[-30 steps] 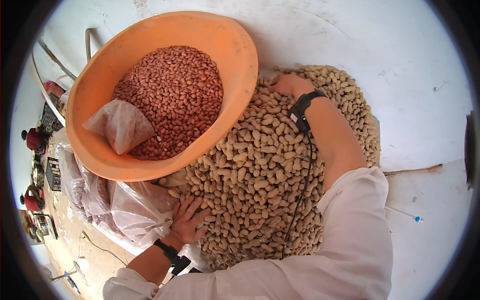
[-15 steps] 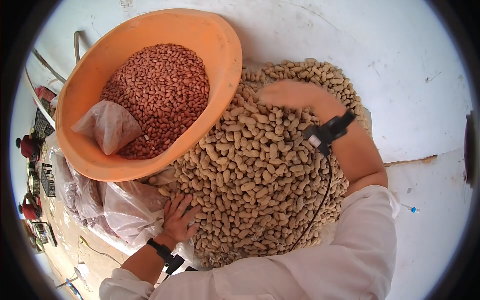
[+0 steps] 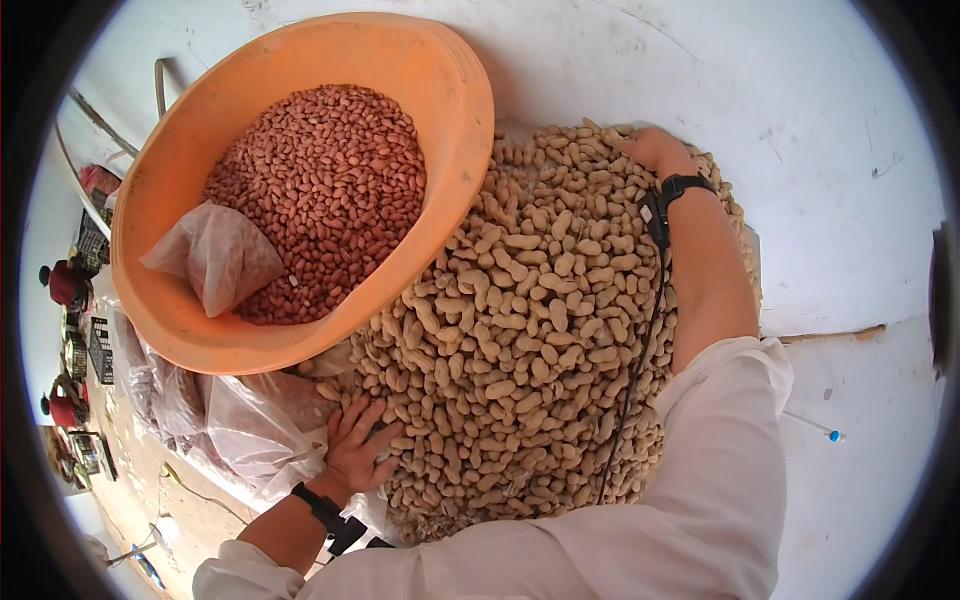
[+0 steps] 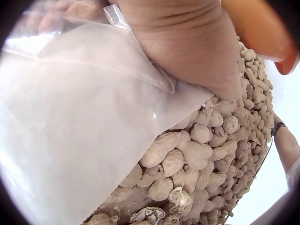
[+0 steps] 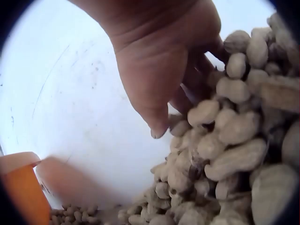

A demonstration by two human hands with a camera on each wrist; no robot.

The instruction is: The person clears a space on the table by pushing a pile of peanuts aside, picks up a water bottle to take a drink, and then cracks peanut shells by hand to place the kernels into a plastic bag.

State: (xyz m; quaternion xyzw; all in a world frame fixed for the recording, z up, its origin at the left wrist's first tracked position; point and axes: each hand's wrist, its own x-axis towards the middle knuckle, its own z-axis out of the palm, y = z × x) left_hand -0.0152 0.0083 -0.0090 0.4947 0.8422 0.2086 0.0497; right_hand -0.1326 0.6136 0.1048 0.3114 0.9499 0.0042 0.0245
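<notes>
While both hands (image 3: 358, 450) (image 3: 655, 152) touch unshelled peanuts (image 3: 525, 350), basin (image 3: 452, 165) holds kernels (image 3: 330, 180).

It looks like a workroom for peanuts: a big heap of peanuts (image 3: 530, 340) fills the middle, with an orange tub (image 3: 450, 110) upper left and black crates (image 3: 101, 350) far left.

The peanut pile (image 3: 520, 350) fills the middle, its far edge by the wall (image 3: 620, 60). At its far left sits the basin (image 3: 450, 100), with kernels (image 3: 330, 180) in it and a lone bag (image 3: 225, 255) at their near left side. Nearer than the basin, filled bags (image 3: 260, 420) lie left of the pile. Of the hands, the left hand (image 3: 357, 443) rests at the pile's near left edge, beside those bags; the right hand (image 3: 658, 150) is at its far right edge. Crates (image 3: 101, 350) stand well to the left.
</notes>
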